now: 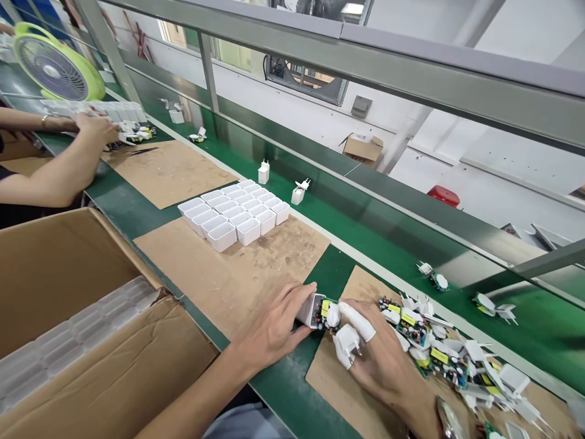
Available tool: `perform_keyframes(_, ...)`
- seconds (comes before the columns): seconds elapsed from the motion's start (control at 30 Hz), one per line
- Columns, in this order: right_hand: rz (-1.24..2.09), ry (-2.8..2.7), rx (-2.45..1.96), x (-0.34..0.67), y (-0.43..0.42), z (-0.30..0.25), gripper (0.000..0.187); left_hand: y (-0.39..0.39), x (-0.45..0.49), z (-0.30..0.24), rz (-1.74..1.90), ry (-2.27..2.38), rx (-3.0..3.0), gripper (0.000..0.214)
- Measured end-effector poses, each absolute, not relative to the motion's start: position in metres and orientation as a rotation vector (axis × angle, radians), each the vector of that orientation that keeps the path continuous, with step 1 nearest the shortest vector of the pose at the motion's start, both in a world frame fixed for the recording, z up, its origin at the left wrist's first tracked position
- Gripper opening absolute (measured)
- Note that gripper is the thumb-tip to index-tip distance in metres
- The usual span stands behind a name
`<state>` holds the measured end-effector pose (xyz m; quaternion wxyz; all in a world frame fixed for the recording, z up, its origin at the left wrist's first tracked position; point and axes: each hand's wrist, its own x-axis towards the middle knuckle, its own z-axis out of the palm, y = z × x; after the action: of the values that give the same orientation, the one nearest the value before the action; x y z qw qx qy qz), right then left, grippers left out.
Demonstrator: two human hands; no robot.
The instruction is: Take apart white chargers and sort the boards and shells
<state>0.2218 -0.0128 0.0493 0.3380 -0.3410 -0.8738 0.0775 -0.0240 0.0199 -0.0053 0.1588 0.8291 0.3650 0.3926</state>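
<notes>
My left hand (274, 329) grips a white charger shell (307, 308) lying on its side at the edge of a cardboard sheet. My right hand (375, 360), with white finger cots on two fingers, pinches a circuit board with a white plug cap (336, 323) at the shell's open end. A pile of circuit boards and plug caps (457, 353) lies just right of my right hand. A block of empty white shells (235, 213) stands upright on the cardboard sheet (256, 268) ahead of my left hand.
An open cardboard box (82, 317) with plastic trays sits at my left. Two assembled chargers (264, 172) (298, 192) stand on the green belt (365, 225). A co-worker's hands (91, 131) work at far left by a green fan (55, 64). Loose parts (493, 305) lie on the belt.
</notes>
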Motion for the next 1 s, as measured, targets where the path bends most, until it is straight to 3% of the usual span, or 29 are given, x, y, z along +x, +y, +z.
perform_keyframes(1.0,0.176,-2.271,-0.978,0.221,-0.015,0.038,0.070,0.020,-0.023,-0.008,1.108,1.043,2.446,0.070)
